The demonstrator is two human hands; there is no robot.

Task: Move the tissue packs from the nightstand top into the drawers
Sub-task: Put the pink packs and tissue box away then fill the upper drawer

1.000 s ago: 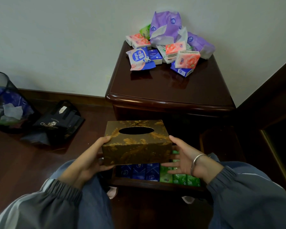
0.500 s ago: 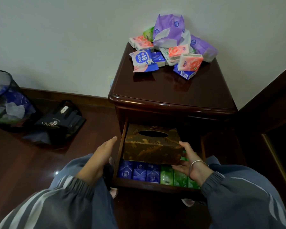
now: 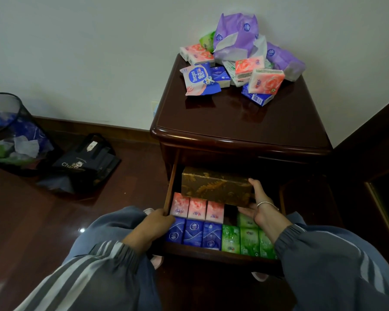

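**Nightstand (image 3: 234, 122) at white wall: seating box in drawer**

Top: packs (image 3: 234, 61) heaped along back edge, no hand on them. Drawer (image 3: 211, 251) open, with pink, blue and green rows (image 3: 195, 234) filling its front. Box (image 3: 213, 187) at drawer's back; cannot tell if it sits flat. Right hand (image 3: 258, 209) clamps box's right end, thumb on top, fingers beneath. Left hand (image 3: 153, 227) grips drawer's front-left corner.

Judgement: steady drawer, lower box level against back wall, slide fingers out sideways without tipping pink row.

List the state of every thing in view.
drawer, pulled open.
tissue box, in the drawer's back, gripped at its right end.
right hand, gripping the tissue box.
left hand, gripping the drawer's left wall.
packs in the drawer, upright in rows.
packs on the nightstand, loosely piled.
waste bin, holding rubbish.
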